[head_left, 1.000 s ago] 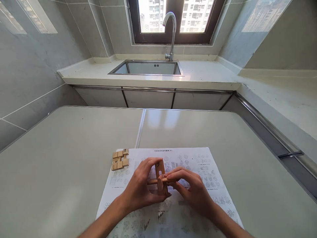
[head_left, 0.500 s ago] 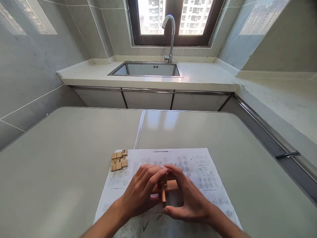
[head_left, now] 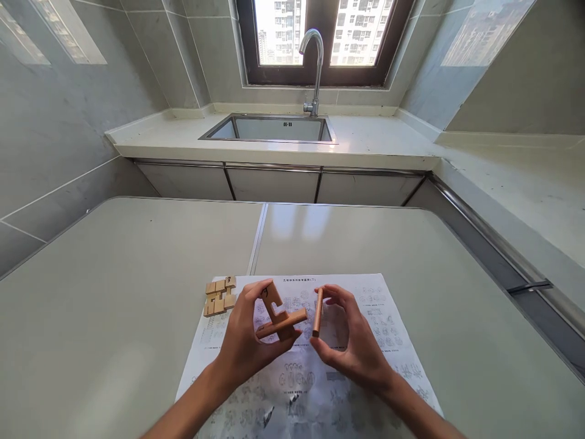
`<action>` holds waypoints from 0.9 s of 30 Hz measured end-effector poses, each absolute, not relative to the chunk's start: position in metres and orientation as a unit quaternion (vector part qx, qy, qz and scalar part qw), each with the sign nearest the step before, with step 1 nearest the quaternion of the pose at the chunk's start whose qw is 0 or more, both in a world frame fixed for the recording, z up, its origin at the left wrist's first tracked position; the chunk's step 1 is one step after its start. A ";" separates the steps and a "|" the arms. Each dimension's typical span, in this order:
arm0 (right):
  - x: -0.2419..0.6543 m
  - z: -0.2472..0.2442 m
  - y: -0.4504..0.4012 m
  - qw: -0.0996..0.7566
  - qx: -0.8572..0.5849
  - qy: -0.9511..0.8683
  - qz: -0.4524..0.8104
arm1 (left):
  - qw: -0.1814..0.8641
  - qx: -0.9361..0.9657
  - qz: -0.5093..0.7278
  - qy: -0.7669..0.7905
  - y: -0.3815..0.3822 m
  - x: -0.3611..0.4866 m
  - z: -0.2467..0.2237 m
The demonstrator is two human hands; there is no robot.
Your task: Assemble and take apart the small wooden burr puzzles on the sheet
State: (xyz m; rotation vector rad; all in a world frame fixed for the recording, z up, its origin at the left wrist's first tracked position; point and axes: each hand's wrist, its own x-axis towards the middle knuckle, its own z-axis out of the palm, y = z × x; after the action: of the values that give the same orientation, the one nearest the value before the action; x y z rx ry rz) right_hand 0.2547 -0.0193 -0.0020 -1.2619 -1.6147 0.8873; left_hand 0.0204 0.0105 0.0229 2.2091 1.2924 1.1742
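Between the fingers and thumb of my left hand (head_left: 249,332) are notched wooden puzzle pieces (head_left: 283,320), crossed over each other, with a dark mark on the upper one. My right hand (head_left: 354,341) pinches a single wooden puzzle piece (head_left: 317,314) by its two ends, seen nearly edge-on. A small gap separates this piece from the crossed ones. Both hands are raised over a printed sheet (head_left: 292,372) of small line diagrams, torn in two spots near its lower middle.
Several flat wooden pieces (head_left: 220,296), one marked 3, lie on the sheet's upper left corner. Beneath is a pale table (head_left: 114,292) with a seam. Beyond it are a counter (head_left: 375,134), a sink (head_left: 274,128) and a faucet (head_left: 315,73).
My hands were together around the wooden pieces. Now they are apart, the right one holding one piece away from the crossed pieces, which my left hand has tilted.
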 end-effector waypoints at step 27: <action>0.253 0.012 -0.017 0.460 -0.393 -0.712 0.357 | 0.227 0.821 0.324 0.413 0.013 0.018 0.028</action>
State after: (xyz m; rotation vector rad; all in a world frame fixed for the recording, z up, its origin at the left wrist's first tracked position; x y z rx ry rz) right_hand 0.2529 -0.0173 0.0123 -0.9670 -1.7517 0.8780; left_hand 0.0179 0.0126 0.0284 2.2612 1.1384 0.8916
